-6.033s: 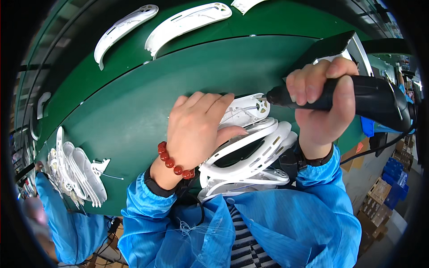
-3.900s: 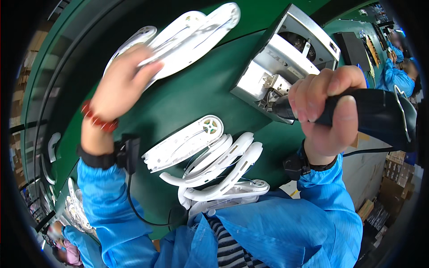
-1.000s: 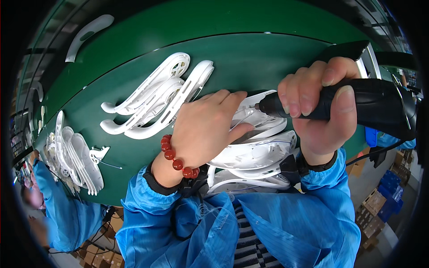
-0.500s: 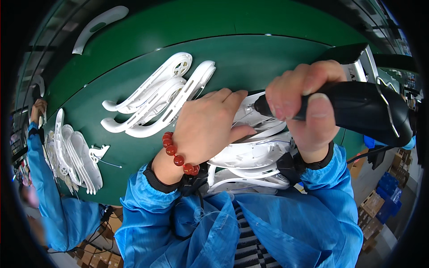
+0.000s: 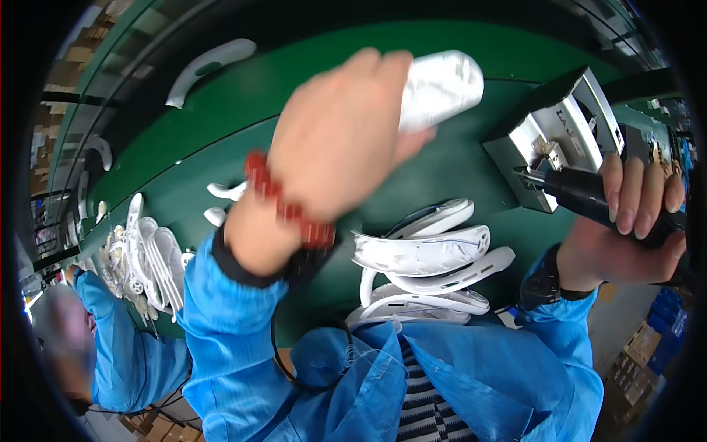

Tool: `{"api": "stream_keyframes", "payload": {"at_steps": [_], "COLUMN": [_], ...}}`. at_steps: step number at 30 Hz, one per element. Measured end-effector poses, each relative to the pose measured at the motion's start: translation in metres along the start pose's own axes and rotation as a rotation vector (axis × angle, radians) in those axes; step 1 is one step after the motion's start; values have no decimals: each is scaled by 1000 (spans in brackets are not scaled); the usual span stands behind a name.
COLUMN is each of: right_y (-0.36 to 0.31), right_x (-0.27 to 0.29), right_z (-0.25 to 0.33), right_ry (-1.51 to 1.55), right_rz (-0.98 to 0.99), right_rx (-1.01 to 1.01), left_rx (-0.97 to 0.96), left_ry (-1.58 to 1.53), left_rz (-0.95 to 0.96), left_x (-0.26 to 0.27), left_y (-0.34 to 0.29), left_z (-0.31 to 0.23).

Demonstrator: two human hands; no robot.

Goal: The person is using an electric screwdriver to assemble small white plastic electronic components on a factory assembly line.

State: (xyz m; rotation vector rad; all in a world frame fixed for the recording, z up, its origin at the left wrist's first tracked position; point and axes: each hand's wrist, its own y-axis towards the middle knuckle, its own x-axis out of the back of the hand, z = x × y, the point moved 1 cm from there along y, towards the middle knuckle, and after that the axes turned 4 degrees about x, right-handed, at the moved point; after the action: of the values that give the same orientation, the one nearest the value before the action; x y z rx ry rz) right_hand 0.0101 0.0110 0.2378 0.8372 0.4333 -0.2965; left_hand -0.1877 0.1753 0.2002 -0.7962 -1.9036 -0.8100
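White part (image 5: pixel 443 87) lifted in left grip (image 5: pixel 340 131); black screwdriver (image 5: pixel 578 193) withdrawn.

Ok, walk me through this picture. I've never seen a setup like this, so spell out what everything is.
There is no machine arm here: you are looking at a person's own two bare hands. The wide fisheye camera sits on that person's head, looking down, which is why edges bend and the corners go dark.

The left hand, with a red bead bracelet at its wrist, holds up a white rounded part, blurred. The right hand grips a black handheld tool with a metal tip.

On the green table, overlapping white curved parts lie before the person's chest. A silvery open box stands beyond the tool, and more white pieces are heaped on the left, near another person's blue sleeve.
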Motion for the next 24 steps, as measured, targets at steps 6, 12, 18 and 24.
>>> {"api": "stream_keyframes", "payload": {"at_steps": [6,12,18,24], "right_y": [-42,-80,-98,-130], "right_x": [20,55,96,157], "right_z": [6,49,67,74], "right_ry": [-281,-467,-566,-922], "right_rz": [-47,-127,-483,-820], "right_rx": [-83,-112,-299,-499], "left_rx": [179,511,552,346], "left_ry": [202,300,562,-150], "left_rz": [-43,197,243,338], "left_x": [2,22,39,29], "left_y": [100,70,-13,-76], "left_z": [122,236,221,163]}}
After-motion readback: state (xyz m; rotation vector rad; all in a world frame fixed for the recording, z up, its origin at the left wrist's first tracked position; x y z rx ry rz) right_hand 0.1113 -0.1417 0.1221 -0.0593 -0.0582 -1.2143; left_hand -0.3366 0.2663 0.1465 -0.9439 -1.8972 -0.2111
